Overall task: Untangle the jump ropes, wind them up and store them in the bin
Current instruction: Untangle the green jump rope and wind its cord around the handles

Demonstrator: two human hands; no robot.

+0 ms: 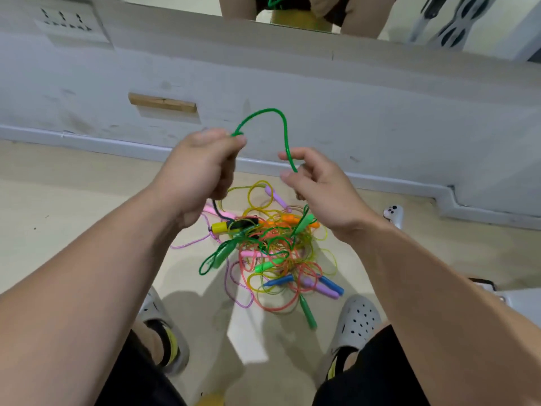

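Two bare forearms reached forward, and the hands were held up near each other but apart. The left hand (202, 168) was balled, knuckles up, its thumb and forefinger pinching one end of an arch of glossy green plastic jump rope (275, 111). A darker strand hung from under that fist toward the floor. The right hand (316, 183) was half curled, and the other leg of the green arch ran down between its thumb and forefinger, which closed loosely round it. The arch rose above and between both hands.

Below the hands, on the beige floor (87, 200), lay a tangled heap of thin coloured jump ropes (272, 250), with yellow, orange, pink, lilac, blue and green handles poking out. Grey perforated clogs (357, 320) stood either side of the heap, beneath the forearms. Beyond the hands stood a scuffed white wall (351, 98). To the right of the right hand sat a small white device (393, 215) that was too small to identify.
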